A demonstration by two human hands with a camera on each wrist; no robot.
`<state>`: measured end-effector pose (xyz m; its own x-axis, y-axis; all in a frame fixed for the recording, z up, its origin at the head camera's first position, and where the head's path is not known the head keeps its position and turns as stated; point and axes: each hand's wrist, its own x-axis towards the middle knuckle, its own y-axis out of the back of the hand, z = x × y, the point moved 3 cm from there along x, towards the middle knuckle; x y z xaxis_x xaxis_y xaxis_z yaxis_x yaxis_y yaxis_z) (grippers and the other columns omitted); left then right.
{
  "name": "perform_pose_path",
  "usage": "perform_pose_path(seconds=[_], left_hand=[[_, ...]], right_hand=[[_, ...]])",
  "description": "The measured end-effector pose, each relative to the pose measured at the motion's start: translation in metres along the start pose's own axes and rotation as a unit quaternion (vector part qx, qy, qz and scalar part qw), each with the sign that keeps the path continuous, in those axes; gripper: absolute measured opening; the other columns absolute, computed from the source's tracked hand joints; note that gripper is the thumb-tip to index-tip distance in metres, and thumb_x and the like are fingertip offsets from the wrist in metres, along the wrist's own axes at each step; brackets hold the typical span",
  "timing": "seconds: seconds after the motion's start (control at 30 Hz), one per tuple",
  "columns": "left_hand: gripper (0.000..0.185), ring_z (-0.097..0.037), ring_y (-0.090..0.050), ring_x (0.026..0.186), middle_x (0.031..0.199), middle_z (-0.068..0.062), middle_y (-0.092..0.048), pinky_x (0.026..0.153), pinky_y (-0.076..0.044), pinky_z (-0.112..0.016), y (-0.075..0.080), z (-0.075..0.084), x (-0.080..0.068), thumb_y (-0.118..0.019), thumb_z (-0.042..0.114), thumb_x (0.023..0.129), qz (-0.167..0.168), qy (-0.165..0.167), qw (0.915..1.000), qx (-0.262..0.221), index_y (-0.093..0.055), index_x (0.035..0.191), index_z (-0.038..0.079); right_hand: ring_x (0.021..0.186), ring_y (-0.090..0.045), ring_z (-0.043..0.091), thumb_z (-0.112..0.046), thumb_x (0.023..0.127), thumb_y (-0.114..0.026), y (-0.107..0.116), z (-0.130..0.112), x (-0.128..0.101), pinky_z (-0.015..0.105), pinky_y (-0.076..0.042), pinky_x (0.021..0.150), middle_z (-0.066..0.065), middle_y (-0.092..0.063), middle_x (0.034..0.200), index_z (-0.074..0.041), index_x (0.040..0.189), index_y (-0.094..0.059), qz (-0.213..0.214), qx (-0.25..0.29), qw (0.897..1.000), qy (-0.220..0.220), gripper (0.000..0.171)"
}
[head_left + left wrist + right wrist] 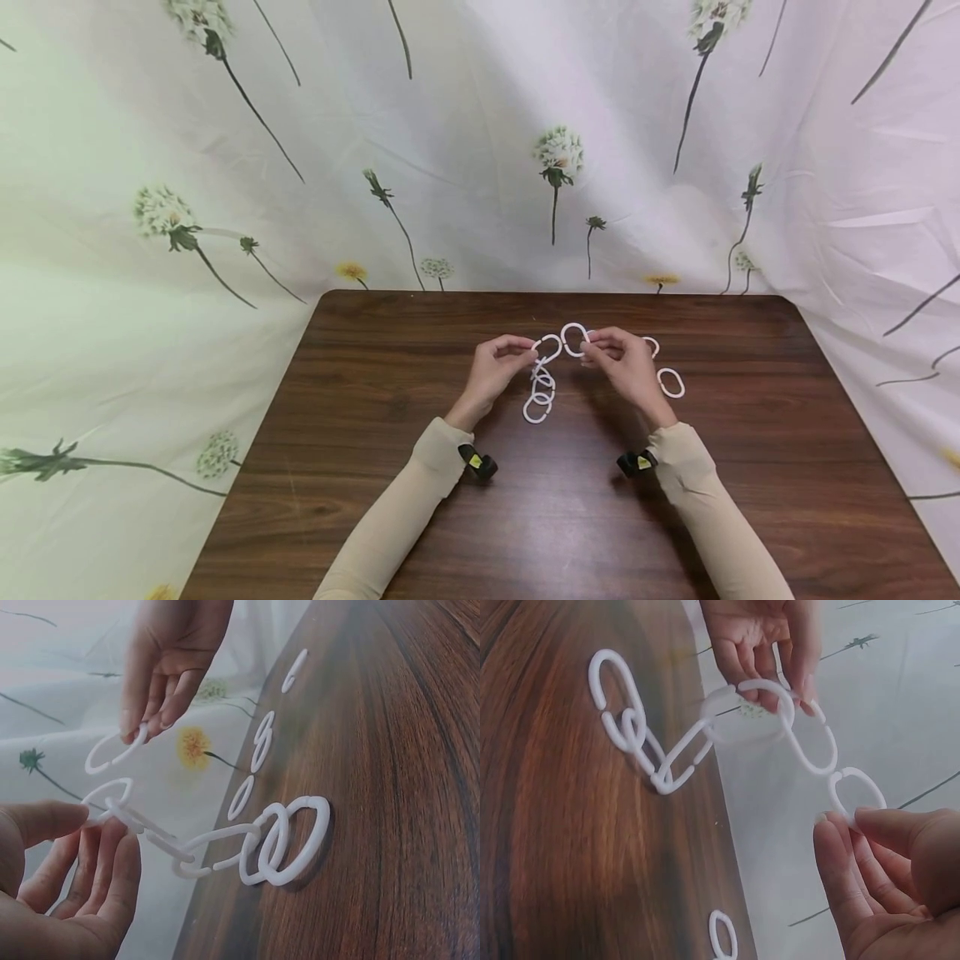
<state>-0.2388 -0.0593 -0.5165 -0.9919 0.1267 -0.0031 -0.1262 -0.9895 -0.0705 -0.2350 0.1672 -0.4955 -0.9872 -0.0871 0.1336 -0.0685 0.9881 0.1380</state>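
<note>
Hands meet at frame centre above the worktop: left hand pinches the white ring chain; right hand pinches a single oval ring. Loose rings lie right.

Chain on table centre; loose rings right of it, near far edge.

Two bare hands, left hand and right hand, long close-fitting beige sleeves to the wrists, small black wrist-mounted devices (yellow marking on each), sleeves wrinkled near cuffs
</note>
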Motion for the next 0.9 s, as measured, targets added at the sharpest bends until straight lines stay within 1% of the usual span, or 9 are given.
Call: perform_pose_path(seconds=[0.13,0.23,0.33,0.43,0.5,0.63,0.7,0.77,0.9], left_hand=[[0.030,-0.010,-0.068,0.081,0.104,-0.027,-0.069,0.090,-0.060,-0.046,-0.001,0.000,-0.001,-0.075,0.007,0.085,0.002,0.006,1.0000,0.004,-0.069,0.111,-0.006],[0.028,-0.008,-0.069,0.079,0.100,-0.021,-0.071,0.089,-0.060,-0.047,-0.003,0.000,-0.002,-0.077,0.009,0.084,0.006,0.006,0.9999,0.010,-0.070,0.108,-0.003],[0.026,-0.011,-0.070,0.079,0.097,-0.017,-0.072,0.084,-0.062,-0.042,-0.004,0.002,-0.003,-0.078,0.010,0.084,0.009,-0.002,0.9999,0.015,-0.071,0.106,-0.002],[0.024,-0.014,-0.070,0.079,0.094,-0.015,-0.073,0.079,-0.063,-0.036,-0.005,0.004,-0.004,-0.078,0.009,0.083,0.011,-0.010,0.9998,0.015,-0.072,0.104,-0.002],[0.023,-0.013,-0.070,0.077,0.093,-0.013,-0.073,0.078,-0.063,-0.032,-0.006,0.005,-0.004,-0.077,0.008,0.083,0.012,-0.011,0.9998,0.015,-0.072,0.103,-0.002],[0.024,-0.012,-0.069,0.076,0.092,-0.013,-0.073,0.081,-0.063,-0.037,-0.007,0.006,-0.005,-0.077,0.007,0.083,0.013,-0.008,0.9998,0.012,-0.071,0.104,-0.003],[0.024,-0.016,-0.070,0.078,0.094,-0.017,-0.072,0.084,-0.062,-0.044,-0.007,0.005,-0.005,-0.077,0.007,0.084,0.012,-0.006,0.9998,0.012,-0.071,0.105,-0.004],[0.025,-0.028,-0.071,0.083,0.099,-0.023,-0.071,0.089,-0.060,-0.051,-0.008,0.008,-0.006,-0.075,0.005,0.085,0.006,-0.002,0.9999,0.009,-0.070,0.107,-0.005],[0.028,-0.051,-0.064,0.099,0.107,-0.032,-0.067,0.095,-0.054,-0.059,-0.009,0.021,-0.011,-0.072,0.003,0.087,-0.017,0.008,0.9998,0.008,-0.066,0.111,-0.011]], right_hand=[[0.079,-0.074,0.027,-0.002,0.091,-0.068,-0.005,-0.005,0.000,0.036,-0.064,0.072,0.040,-0.064,0.102,0.013,0.110,-0.061,-0.005,0.014,1.000,-0.007,0.026],[0.081,-0.073,0.034,0.001,0.090,-0.067,-0.009,-0.015,-0.002,0.029,-0.064,0.070,0.041,-0.063,0.102,0.014,0.110,-0.061,-0.011,0.020,1.000,-0.010,0.024],[0.085,-0.071,0.043,0.003,0.090,-0.066,-0.014,-0.026,-0.005,0.029,-0.064,0.071,0.043,-0.062,0.102,0.016,0.108,-0.060,-0.016,0.023,1.000,-0.013,0.023],[0.086,-0.071,0.044,0.004,0.090,-0.065,-0.019,-0.033,-0.007,0.031,-0.064,0.072,0.044,-0.062,0.102,0.017,0.108,-0.060,-0.022,0.029,0.999,-0.012,0.023],[0.085,-0.071,0.043,0.005,0.090,-0.065,-0.021,-0.036,-0.007,0.037,-0.064,0.075,0.045,-0.061,0.102,0.018,0.108,-0.060,-0.026,0.036,0.999,-0.013,0.023],[0.080,-0.074,0.032,0.004,0.089,-0.066,-0.024,-0.036,-0.006,0.049,-0.060,0.079,0.043,-0.063,0.101,0.017,0.107,-0.060,-0.029,0.046,0.998,-0.015,0.022],[0.081,-0.074,0.033,0.004,0.089,-0.066,-0.024,-0.034,-0.005,0.051,-0.060,0.080,0.043,-0.063,0.100,0.016,0.107,-0.060,-0.028,0.044,0.999,-0.013,0.022],[0.082,-0.073,0.039,0.003,0.089,-0.067,-0.024,-0.033,-0.004,0.049,-0.061,0.079,0.041,-0.064,0.099,0.016,0.106,-0.061,-0.027,0.038,0.999,-0.012,0.022],[0.080,-0.074,0.032,-0.003,0.089,-0.069,-0.023,-0.016,0.001,0.047,-0.062,0.076,0.038,-0.066,0.098,0.015,0.107,-0.062,-0.020,0.020,1.000,0.001,0.026]])
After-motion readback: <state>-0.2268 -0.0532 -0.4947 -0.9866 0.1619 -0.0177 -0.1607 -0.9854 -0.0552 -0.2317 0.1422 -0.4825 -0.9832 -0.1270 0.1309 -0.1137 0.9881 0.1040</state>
